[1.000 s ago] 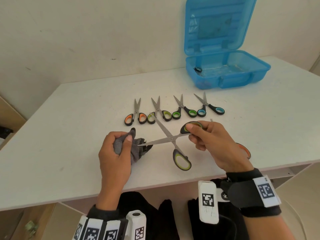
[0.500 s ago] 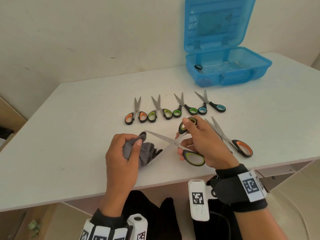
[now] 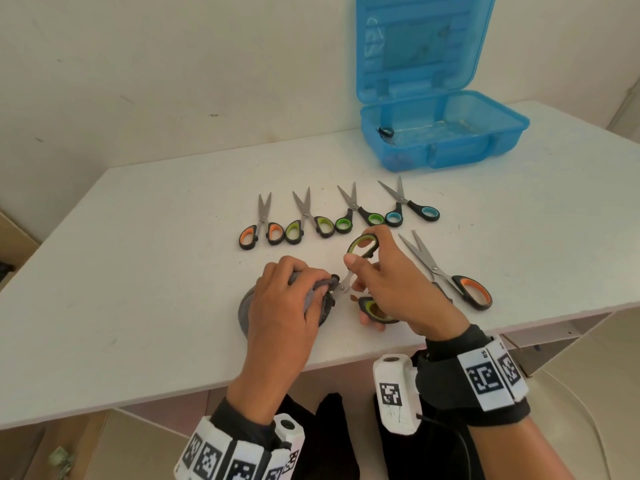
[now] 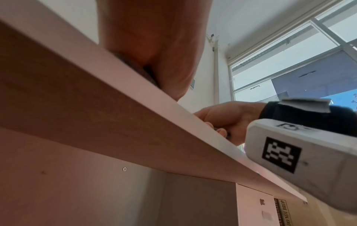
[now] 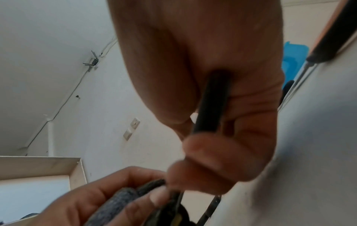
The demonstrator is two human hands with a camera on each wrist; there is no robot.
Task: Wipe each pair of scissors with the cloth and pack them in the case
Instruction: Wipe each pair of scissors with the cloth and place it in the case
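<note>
My right hand (image 3: 384, 289) grips the black-and-green handles of a large pair of scissors (image 3: 363, 245), which are spread open near the table's front edge. My left hand (image 3: 284, 299) holds a grey cloth (image 3: 313, 294) bunched around the scissors' blades, which are mostly hidden in it. In the right wrist view a black handle (image 5: 210, 105) sits inside my right hand and the grey cloth (image 5: 117, 203) is pinched by the left fingers. The open blue case (image 3: 485, 133) stands at the back right with a small dark item inside.
Several small scissors (image 3: 311, 220) with orange, green and blue handles lie in a row mid-table. A large orange-handled pair (image 3: 450, 275) lies right of my right hand. The table's front edge (image 4: 173, 107) runs just below both wrists.
The scissors' blades have gone into the cloth in my left hand. My right hand has moved left and turned the handles more upright.
</note>
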